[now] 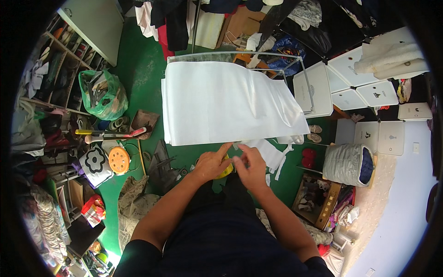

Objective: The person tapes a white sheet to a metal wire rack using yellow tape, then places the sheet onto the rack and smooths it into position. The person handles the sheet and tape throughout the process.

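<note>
A large white sheet (212,101) lies draped over a grey metal frame (295,57) in front of me, its near edge hanging toward my body. My left hand (211,165) is at this edge, index finger stretched up against it and thumb apart. Beside it, my right hand (251,170) has loosely bent fingers, with thumb and index tips apart. A small translucent piece (236,146), perhaps tape, shows between the two index fingertips. Partly hidden below my hands is a yellow round object (225,171). White cut scraps (270,154) hang or lie right of my right hand.
To the left are a green plastic bag (104,99), an orange round stool (119,160) and a dustpan (144,121). White storage boxes (348,99) stack up at the right, above a grey fabric bin (344,161). Dark flat pieces (161,166) lie on the green floor.
</note>
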